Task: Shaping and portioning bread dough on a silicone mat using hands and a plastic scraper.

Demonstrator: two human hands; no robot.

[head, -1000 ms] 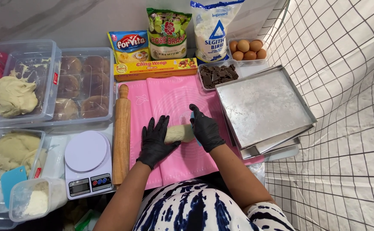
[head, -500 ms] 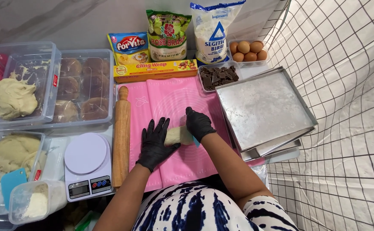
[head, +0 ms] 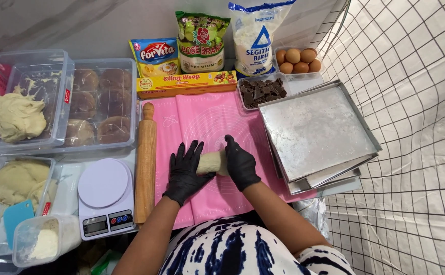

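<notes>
A pale lump of dough (head: pixel 212 163) lies on the pink silicone mat (head: pixel 207 117). My left hand (head: pixel 184 173), in a black glove, rests flat against the dough's left side with fingers spread. My right hand (head: pixel 240 163), also black-gloved, cups the dough's right side, thumb up. The dough is pressed between the two palms, just above the mat's middle.
A wooden rolling pin (head: pixel 145 163) lies left of the mat, beside a white kitchen scale (head: pixel 104 196). Clear tubs of dough (head: pixel 16 117) sit at the left. Stacked metal trays (head: pixel 316 135) lie to the right. Chocolate pieces (head: pixel 260 91), eggs (head: pixel 297 60) and several bags stand behind.
Both hands and the dough stay at the same spot on the mat; the right hand has shifted slightly against the dough's side.
</notes>
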